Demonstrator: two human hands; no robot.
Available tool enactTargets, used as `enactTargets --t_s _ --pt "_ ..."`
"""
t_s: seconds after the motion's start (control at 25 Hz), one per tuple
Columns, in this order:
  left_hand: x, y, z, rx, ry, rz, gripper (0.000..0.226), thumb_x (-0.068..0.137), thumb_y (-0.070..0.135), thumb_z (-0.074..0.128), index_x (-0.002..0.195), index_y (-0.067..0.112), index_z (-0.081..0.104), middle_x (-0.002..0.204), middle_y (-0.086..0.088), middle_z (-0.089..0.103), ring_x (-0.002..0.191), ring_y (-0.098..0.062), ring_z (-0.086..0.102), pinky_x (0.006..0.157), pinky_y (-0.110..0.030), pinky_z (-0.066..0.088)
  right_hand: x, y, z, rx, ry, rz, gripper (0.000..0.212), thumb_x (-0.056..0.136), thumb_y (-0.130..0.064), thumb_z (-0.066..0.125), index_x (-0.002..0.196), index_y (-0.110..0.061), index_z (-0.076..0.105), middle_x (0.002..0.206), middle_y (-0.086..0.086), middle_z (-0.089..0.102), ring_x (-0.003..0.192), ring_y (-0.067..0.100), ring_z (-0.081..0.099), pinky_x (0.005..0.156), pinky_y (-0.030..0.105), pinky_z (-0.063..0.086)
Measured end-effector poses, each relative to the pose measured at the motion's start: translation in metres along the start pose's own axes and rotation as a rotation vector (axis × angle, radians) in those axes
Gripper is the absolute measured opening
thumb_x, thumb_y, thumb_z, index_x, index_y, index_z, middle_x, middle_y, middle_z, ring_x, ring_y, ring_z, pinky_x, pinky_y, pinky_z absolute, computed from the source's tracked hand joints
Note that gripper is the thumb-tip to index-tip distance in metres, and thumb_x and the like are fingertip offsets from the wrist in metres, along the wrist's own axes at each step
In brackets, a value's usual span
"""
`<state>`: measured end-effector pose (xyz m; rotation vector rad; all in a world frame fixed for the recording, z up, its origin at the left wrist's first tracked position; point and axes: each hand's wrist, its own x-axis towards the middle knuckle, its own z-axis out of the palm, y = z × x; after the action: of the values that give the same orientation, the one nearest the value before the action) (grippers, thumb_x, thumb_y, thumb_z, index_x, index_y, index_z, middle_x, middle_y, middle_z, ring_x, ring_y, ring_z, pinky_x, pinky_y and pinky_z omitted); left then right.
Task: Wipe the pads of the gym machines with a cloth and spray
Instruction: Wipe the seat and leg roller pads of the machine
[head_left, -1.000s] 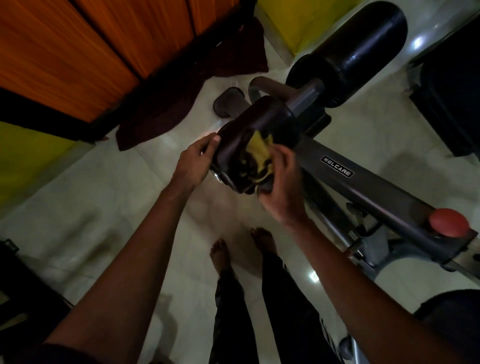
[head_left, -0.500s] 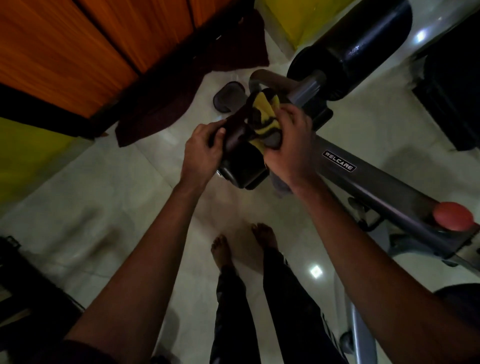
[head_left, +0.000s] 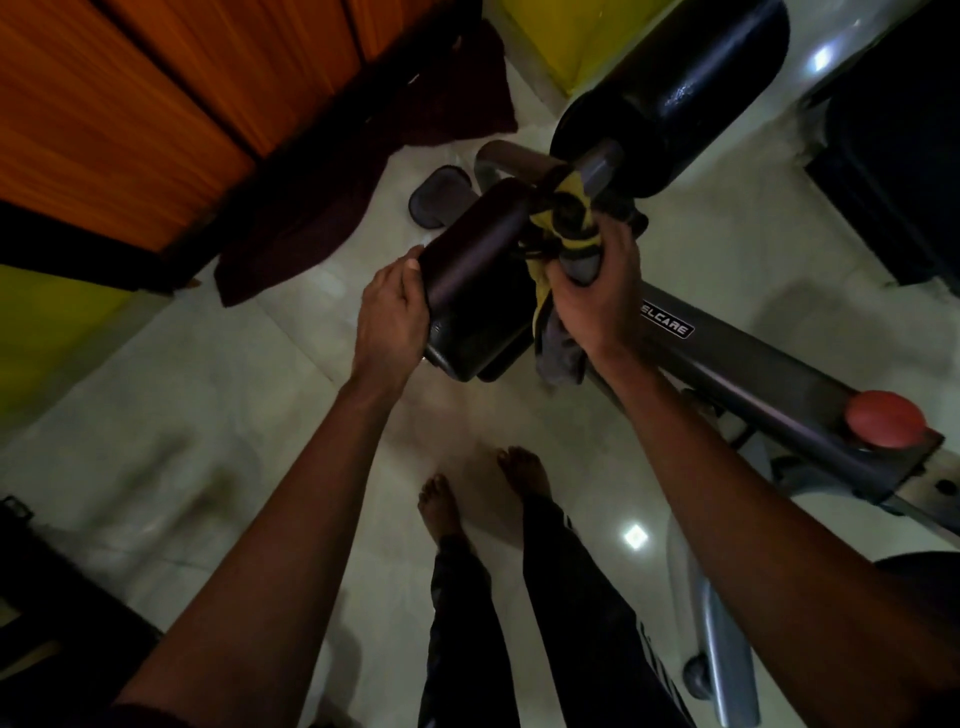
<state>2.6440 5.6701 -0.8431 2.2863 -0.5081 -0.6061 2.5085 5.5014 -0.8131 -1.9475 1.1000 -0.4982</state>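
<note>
Tiled floor (head_left: 260, 389) below. Left hand (head_left: 389, 317) grips roller pad (head_left: 472, 275); right hand (head_left: 597, 296) clutches cloth (head_left: 566, 213), wiping. Next, likely: larger pad (head_left: 670, 88).

One wide-angle camera, worn on the head, looks forward and steeply down. It sits close over the left hand (head_left: 392, 312) and right hand (head_left: 597, 296) at the roller pad (head_left: 472, 270) — bare feet (head_left: 440, 501) on the floor (head_left: 234, 415) directly beneath.

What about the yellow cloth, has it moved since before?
Yes. The yellow cloth in the right hand moved from the end of the near pad toward the big roller.
</note>
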Motion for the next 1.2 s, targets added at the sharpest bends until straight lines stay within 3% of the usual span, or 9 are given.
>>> enactTargets --t_s 0.16,0.36,0.48,0.68,0.76,0.84,0.92,1.04,1.2 --pt "0.002 0.013 -0.002 0.065 0.073 0.014 0.044 0.105 0.040 0.037 0.130 0.015 0.063 0.130 -0.005 0.060 0.119 -0.016 0.056 0.097 -0.017 0.035 0.017 -0.003 0.010 -0.031 -0.040 -0.043 0.056 0.075 -0.034 0.070 0.127 -0.016 0.062 0.127 0.003 0.057 0.118 0.023 0.058 0.098 0.045 0.054" --pt "-0.006 0.013 0.007 0.108 0.012 0.051 0.053 0.104 0.047 0.036 0.145 0.016 0.048 0.143 -0.004 0.054 0.131 -0.018 0.047 0.110 -0.030 0.036 -0.032 0.038 0.013 0.262 0.067 0.235 0.061 0.082 -0.014 0.077 0.137 0.002 0.054 0.135 0.015 0.062 0.121 0.010 0.058 0.099 0.012 0.046" --pt "0.001 0.018 0.003 0.022 0.009 -0.014 0.045 0.105 0.044 0.039 0.138 0.020 0.057 0.137 -0.001 0.060 0.126 -0.015 0.052 0.100 -0.020 0.034 -0.052 0.036 0.028 0.264 0.102 0.340 0.075 0.079 -0.037 0.071 0.142 -0.001 0.051 0.142 0.014 0.058 0.130 0.022 0.057 0.107 0.031 0.048" --pt "0.030 0.006 -0.008 0.020 -0.188 -0.221 0.038 0.096 0.054 0.032 0.097 0.028 0.061 0.115 -0.011 0.067 0.110 -0.028 0.060 0.090 -0.037 0.043 -0.117 -0.001 0.058 0.085 -0.045 -0.039 0.078 0.074 -0.025 0.074 0.146 -0.011 0.046 0.149 0.008 0.037 0.131 0.031 0.046 0.106 0.046 0.048" --pt "0.036 -0.001 -0.009 0.097 -0.233 -0.229 0.045 0.093 0.058 0.029 0.103 0.027 0.060 0.116 -0.012 0.066 0.111 -0.032 0.060 0.091 -0.038 0.043 -0.131 0.004 0.060 0.013 -0.130 -0.178 0.078 0.073 -0.032 0.077 0.143 -0.013 0.047 0.146 0.012 0.039 0.129 0.033 0.047 0.100 0.049 0.051" --pt "0.032 0.002 -0.007 0.080 -0.097 -0.225 0.046 0.098 0.052 0.035 0.111 0.021 0.066 0.116 -0.010 0.068 0.109 -0.029 0.061 0.087 -0.033 0.042 -0.128 0.013 0.053 -0.006 -0.171 -0.228 0.073 0.075 -0.033 0.074 0.140 -0.010 0.051 0.146 0.014 0.042 0.129 0.034 0.048 0.101 0.050 0.050" --pt "0.018 0.012 -0.007 0.093 0.106 -0.072 0.036 0.102 0.038 0.042 0.105 0.016 0.070 0.105 -0.009 0.068 0.100 -0.026 0.062 0.082 -0.032 0.041 -0.116 0.019 0.044 0.030 -0.147 -0.175 0.072 0.073 -0.025 0.069 0.140 -0.006 0.051 0.147 0.014 0.043 0.131 0.034 0.048 0.106 0.045 0.048" --pt "-0.003 0.023 -0.009 0.123 0.164 0.017 0.038 0.105 0.044 0.039 0.092 0.019 0.065 0.088 -0.003 0.065 0.087 -0.023 0.063 0.070 -0.028 0.037 -0.092 0.023 0.037 0.156 0.018 0.046 0.071 0.071 -0.004 0.072 0.139 -0.009 0.052 0.144 0.011 0.046 0.131 0.022 0.050 0.108 0.036 0.047" --pt "-0.016 0.016 -0.004 0.187 -0.004 0.052 0.063 0.100 0.062 0.035 0.141 0.017 0.051 0.137 -0.005 0.060 0.126 -0.019 0.055 0.101 -0.031 0.045 -0.079 0.013 0.038 0.204 0.143 0.203 0.061 0.078 0.004 0.071 0.136 -0.004 0.054 0.142 0.015 0.049 0.125 0.018 0.053 0.102 0.009 0.042"
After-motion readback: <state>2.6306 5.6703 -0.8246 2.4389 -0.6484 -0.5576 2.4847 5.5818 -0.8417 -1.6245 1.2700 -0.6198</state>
